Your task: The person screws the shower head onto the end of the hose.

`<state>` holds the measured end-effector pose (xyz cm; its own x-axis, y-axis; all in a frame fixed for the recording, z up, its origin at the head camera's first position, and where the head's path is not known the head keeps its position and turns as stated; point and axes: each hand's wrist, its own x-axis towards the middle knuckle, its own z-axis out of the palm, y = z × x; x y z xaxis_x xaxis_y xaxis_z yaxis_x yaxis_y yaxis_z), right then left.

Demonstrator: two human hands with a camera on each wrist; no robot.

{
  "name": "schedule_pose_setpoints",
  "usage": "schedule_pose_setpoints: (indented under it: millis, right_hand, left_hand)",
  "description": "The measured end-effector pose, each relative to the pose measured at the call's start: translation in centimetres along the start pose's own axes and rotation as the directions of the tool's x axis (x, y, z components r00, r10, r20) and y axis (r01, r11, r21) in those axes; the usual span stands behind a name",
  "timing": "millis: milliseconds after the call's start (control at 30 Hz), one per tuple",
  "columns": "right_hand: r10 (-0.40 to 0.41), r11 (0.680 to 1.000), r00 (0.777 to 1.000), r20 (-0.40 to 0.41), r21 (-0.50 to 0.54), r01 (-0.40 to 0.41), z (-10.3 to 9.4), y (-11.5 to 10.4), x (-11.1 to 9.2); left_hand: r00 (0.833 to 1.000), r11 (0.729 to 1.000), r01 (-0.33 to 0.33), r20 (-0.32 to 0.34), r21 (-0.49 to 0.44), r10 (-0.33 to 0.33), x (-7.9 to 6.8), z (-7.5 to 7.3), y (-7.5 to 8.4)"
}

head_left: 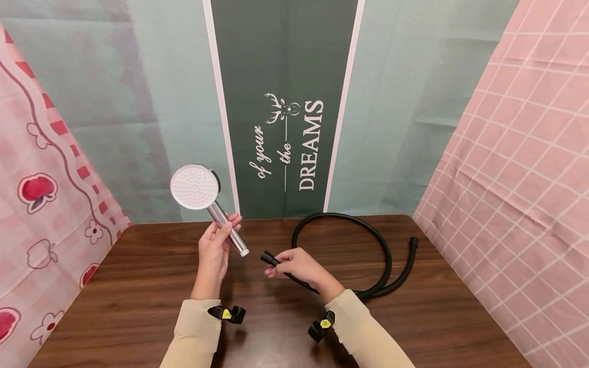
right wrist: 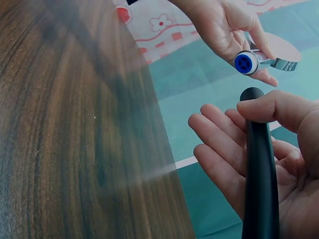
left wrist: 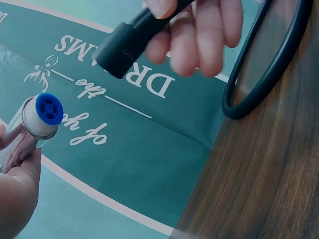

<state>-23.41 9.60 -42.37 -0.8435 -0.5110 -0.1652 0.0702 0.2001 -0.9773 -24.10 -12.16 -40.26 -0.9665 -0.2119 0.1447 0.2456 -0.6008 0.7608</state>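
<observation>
My left hand (head_left: 215, 250) grips the silver handle of a shower head (head_left: 195, 187), its round white spray face turned toward me. The handle slants down to the right and ends in a white threaded tip, with a blue insert (left wrist: 49, 108) showing in the left wrist view. Between thumb and fingers, my right hand (head_left: 299, 267) pinches a black shower hose (head_left: 386, 245) just behind its end connector (head_left: 268, 257). That connector points at the handle's tip, with a small gap between them. In the right wrist view the hose (right wrist: 260, 184) runs across the palm.
The hose loops over the right side of the brown wooden table (head_left: 152, 306), its other end (head_left: 413, 242) lying at the far right. A green printed cloth (head_left: 280, 51) hangs behind the table. Pink patterned cloths stand at the left (head_left: 41, 245) and right (head_left: 520, 194).
</observation>
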Motion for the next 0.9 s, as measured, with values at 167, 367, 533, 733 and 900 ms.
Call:
schedule_pose_setpoints:
  millis: [167,367,533,733,900]
  right_hand:
    - [0.001,1.000,1.000,0.001,0.006,-0.001,-0.1,-0.3,-0.1]
    - [0.000,0.999,1.000,0.011,0.032,-0.001,-0.2,-0.6,0.1]
    - [0.003,0.999,1.000,0.024,0.032,-0.003,-0.1,-0.5,0.1]
    - [-0.009,1.000,1.000,0.024,0.028,0.008,0.0,-0.4,0.2]
    - [-0.010,0.999,0.999,0.042,0.038,0.009,0.1,-0.3,0.3]
  left_hand:
    - [0.999,0.999,-0.032,-0.005,0.010,0.032,-0.3,0.3,-0.2]
    - [0.998,0.998,-0.054,-0.023,-0.023,0.054,-0.6,0.3,-0.7]
    - [0.995,0.992,-0.091,-0.051,-0.089,0.087,-0.8,0.1,-1.1]
    - [0.993,0.993,-0.094,-0.073,-0.070,0.089,-0.9,0.1,-1.3]
    - [0.993,0.993,-0.098,-0.073,-0.063,0.094,-1.0,0.2,-1.4]
